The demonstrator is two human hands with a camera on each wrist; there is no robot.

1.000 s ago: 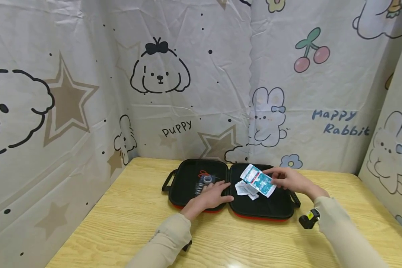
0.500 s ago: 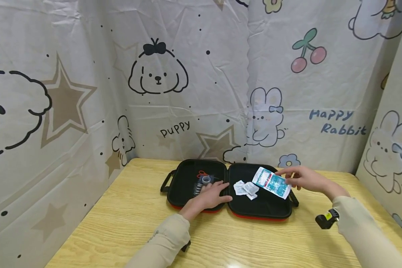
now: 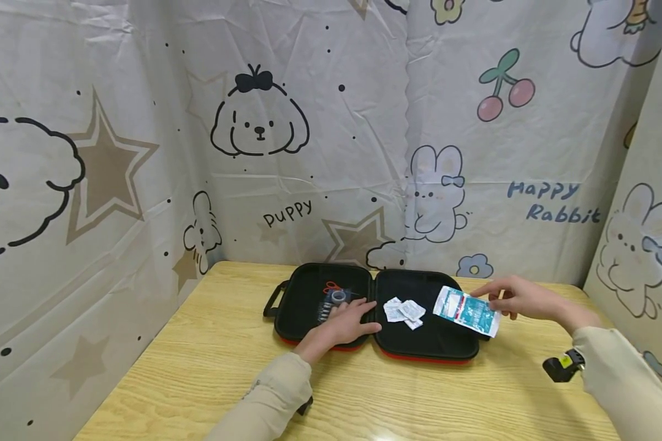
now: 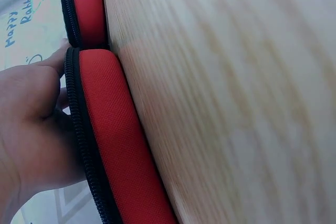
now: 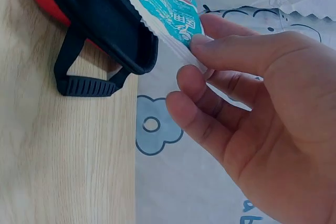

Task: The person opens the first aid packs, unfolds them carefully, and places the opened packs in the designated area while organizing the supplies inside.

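My right hand (image 3: 529, 301) pinches a teal and white packet (image 3: 467, 311) by one end, between thumb and fingers, above the right edge of an unfolded black and red zip case (image 3: 419, 343). Up close in the right wrist view, the thumb presses on the packet's (image 5: 165, 9) printed face. My left hand (image 3: 347, 324) rests over the front of the case's left half, fingers extended near the hinge. The left wrist view has that hand (image 4: 31, 129) at the zipper edge; its fingertips are hidden there. Several small white sachets (image 3: 403, 310) lie in the right half.
Orange-handled scissors (image 3: 333, 285), a tape roll (image 3: 339, 296) and a small clear pack with stripes (image 3: 324, 312) lie in the case's left half. The case has a carry handle (image 3: 274, 300) on its left. A printed curtain (image 3: 309, 202) hangs behind the wooden table (image 3: 198, 355).
My right hand has carried the packet rightward, from above the sachets to the case's right edge, and the packet has turned flatter. My left hand stays in place.
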